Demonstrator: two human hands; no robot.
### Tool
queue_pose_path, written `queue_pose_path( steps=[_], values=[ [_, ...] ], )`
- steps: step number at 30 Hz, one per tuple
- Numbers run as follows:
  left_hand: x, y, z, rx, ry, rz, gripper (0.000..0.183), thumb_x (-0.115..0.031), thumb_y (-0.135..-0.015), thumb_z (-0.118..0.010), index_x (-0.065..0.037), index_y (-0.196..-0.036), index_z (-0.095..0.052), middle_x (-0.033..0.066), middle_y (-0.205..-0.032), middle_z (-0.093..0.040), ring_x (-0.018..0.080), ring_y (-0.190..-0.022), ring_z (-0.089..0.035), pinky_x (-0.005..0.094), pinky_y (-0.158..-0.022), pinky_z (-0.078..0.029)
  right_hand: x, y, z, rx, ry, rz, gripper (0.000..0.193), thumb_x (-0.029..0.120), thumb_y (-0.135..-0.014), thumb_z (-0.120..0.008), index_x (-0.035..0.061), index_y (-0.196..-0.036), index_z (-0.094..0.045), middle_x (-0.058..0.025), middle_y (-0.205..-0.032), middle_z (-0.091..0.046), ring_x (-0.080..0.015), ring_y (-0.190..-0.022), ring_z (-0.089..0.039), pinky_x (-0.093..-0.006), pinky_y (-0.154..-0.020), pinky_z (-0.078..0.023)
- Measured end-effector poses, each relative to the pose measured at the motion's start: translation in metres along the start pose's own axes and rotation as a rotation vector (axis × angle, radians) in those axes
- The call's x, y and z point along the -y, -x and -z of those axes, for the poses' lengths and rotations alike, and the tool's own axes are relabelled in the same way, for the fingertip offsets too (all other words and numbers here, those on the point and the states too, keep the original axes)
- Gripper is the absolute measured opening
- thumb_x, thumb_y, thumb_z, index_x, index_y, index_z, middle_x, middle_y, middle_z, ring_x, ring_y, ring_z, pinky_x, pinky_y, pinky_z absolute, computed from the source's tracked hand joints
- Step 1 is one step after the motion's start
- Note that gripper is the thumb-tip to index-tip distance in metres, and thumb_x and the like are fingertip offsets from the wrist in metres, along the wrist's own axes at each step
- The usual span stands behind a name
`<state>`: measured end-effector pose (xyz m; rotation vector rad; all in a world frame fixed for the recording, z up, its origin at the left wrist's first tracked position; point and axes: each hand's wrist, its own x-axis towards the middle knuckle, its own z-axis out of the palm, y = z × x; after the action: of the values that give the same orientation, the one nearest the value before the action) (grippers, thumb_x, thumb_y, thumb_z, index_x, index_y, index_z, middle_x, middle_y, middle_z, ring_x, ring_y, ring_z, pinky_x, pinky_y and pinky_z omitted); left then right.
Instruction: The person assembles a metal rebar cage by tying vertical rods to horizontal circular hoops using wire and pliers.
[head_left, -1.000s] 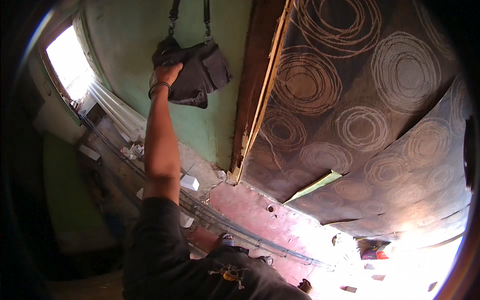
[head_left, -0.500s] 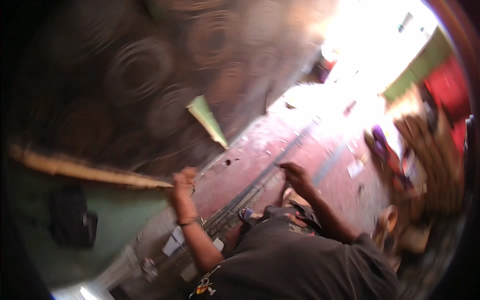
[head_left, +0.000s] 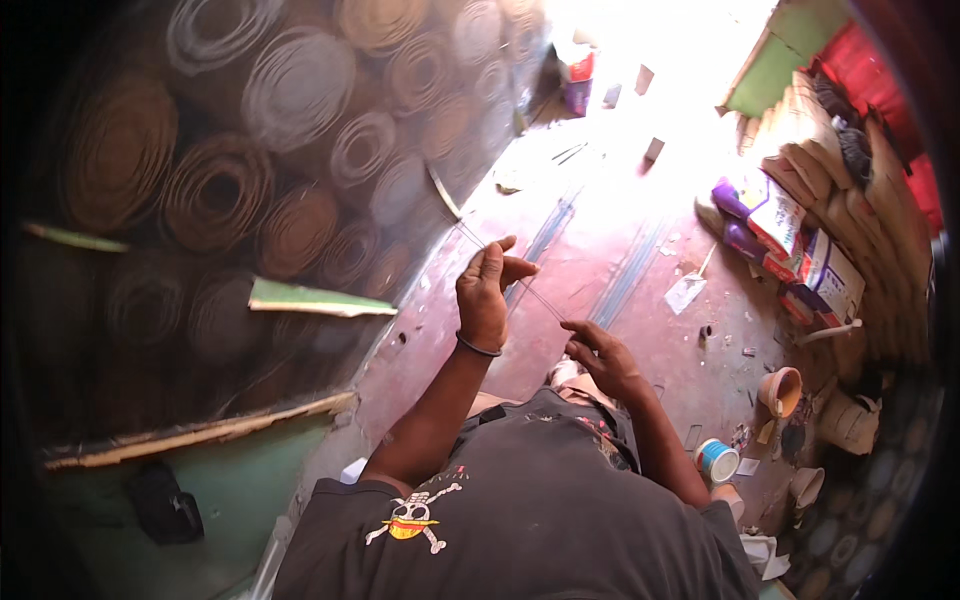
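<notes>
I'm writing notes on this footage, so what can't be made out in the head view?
In the head view:
1. Thin, pale, wire-like strand: partly covered by the bare left hand.
2. Its lower end: too fine to tell whether the bare right hand grips it.
3. Black fabric bag: details lost in shadow.
4. Bright red surface: cut off by the dark fisheye rim.
5. Far pink floor: washed out by glare.
</notes>
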<state>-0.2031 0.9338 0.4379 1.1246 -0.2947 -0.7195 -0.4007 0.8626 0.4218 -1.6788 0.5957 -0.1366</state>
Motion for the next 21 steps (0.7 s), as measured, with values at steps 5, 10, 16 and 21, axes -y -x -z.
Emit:
queue_pose_path(
  steps=[5,10,16,21],
  values=[
    [0.048,-0.045,-0.101,0.087,-0.060,0.122,0.040,-0.029,-0.102,-0.045,0.007,-0.118,-0.056,0.0097,-0.081,-0.069,0.0180,-0.079,-0.067,0.0299,-0.079,-0.053,-0.016,0.024,0.114,-0.073,0.005,-0.092,0.046,0.016,-0.093,-0.063,0.0043,-0.135,-0.048,-0.0109,-0.103,-0.064,-0.0187,-0.096,-0.062,-0.0327,-0.087,-0.050],
    [0.089,-0.087,-0.193,0.335,-0.058,0.183,0.039,-0.027,-0.103,-0.045,0.007,-0.117,-0.057,0.0093,-0.080,-0.067,0.0171,-0.077,-0.066,0.0299,-0.079,-0.053,-0.049,0.043,0.201,-0.427,0.003,-0.190,0.044,0.025,-0.098,-0.054,0.0011,-0.134,-0.049,-0.0143,-0.113,-0.062,-0.0211,-0.109,-0.058,-0.0333,-0.097,-0.042],
    [0.133,-0.115,-0.295,0.812,-0.194,0.268,0.037,-0.028,-0.104,-0.044,0.005,-0.109,-0.061,0.0082,-0.078,-0.068,0.0148,-0.075,-0.066,0.0281,-0.075,-0.052,0.010,-0.048,0.320,-0.657,-0.160,0.123,0.025,0.014,-0.095,-0.059,-0.0008,-0.113,-0.064,-0.0084,-0.101,-0.064,-0.0150,-0.095,-0.060,-0.0274,-0.085,-0.046],
    [0.164,-0.179,-0.362,1.040,-0.232,0.225,0.040,-0.032,-0.103,-0.044,0.004,-0.101,-0.062,0.0100,-0.081,-0.069,0.0152,-0.076,-0.067,0.0284,-0.076,-0.052,-0.014,-0.116,0.400,-0.597,-0.364,0.009,0.013,0.012,-0.091,-0.066,-0.0011,-0.093,-0.068,-0.0024,-0.087,-0.064,-0.0075,-0.081,-0.057,-0.0248,-0.073,-0.047]
  ],
)
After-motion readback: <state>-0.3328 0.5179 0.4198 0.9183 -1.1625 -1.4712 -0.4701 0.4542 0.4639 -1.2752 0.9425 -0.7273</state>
